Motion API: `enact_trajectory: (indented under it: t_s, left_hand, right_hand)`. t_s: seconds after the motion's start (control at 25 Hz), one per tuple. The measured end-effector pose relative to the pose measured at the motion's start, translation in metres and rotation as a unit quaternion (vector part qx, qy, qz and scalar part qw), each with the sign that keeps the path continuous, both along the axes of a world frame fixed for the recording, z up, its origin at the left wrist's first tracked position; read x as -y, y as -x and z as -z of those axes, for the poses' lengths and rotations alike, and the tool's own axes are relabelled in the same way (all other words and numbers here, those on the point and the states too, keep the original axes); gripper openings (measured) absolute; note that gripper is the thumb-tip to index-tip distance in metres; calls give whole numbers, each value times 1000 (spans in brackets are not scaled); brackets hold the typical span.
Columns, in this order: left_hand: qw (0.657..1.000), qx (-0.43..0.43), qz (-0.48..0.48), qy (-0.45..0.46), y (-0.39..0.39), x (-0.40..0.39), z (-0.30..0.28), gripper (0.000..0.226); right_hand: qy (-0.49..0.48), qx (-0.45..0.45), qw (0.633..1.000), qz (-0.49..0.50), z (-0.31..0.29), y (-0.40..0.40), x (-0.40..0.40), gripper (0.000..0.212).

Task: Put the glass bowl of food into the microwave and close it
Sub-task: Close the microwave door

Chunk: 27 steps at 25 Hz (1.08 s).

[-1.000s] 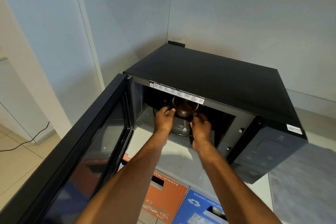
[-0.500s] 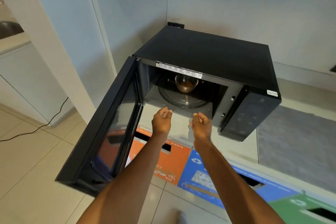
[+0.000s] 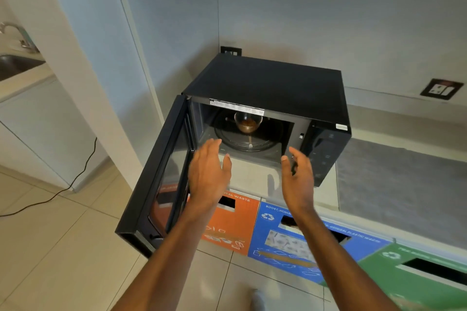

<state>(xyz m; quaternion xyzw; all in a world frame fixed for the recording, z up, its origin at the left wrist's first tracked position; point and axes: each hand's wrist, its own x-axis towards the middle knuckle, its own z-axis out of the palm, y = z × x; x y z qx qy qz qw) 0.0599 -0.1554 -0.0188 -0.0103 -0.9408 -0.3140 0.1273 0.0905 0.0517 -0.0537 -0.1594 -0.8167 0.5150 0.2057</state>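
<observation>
both hands [image 3: 209,174] farther back from bowl [image 3: 248,122], door [image 3: 161,174] wide open

The glass bowl [image 3: 248,122] of brown food sits upright on the turntable [image 3: 246,137] inside the black microwave [image 3: 273,98], whose door [image 3: 161,174] hangs wide open.

Both bare forearms reach forward, side by side and apart. The left hand [image 3: 208,174] is spread flat, palm down. The right hand [image 3: 298,175] is loosely open, palm turned inward, holding nothing.
</observation>
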Motion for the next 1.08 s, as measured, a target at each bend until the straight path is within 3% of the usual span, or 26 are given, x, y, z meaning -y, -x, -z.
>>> enact_trajectory:
  t_s: [0.12,0.36,0.48,0.6,1.08]
  left_hand:
    - [988,-76,-53,127,-9,13,-28,50]
    - [965,71,-149,202,-19,32,-45,73]
    - [969,82,-148,179,-16,41,-50,77]
    - [971,95,-136,174,-18,42,-55,78]
    - [992,100,71,30,-20,-43,-57,79]
  right_hand:
    - [-139,-42,989,29,-32,7,-21,49]
    - [-283,-18,956,77,-67,28,-56,59]
    - [-338,56,938,62,-59,29,-71,68]
    - [-385,77,918,55,-48,29,-78,72]
    - [-350,90,932,39,-57,26,-85,68]
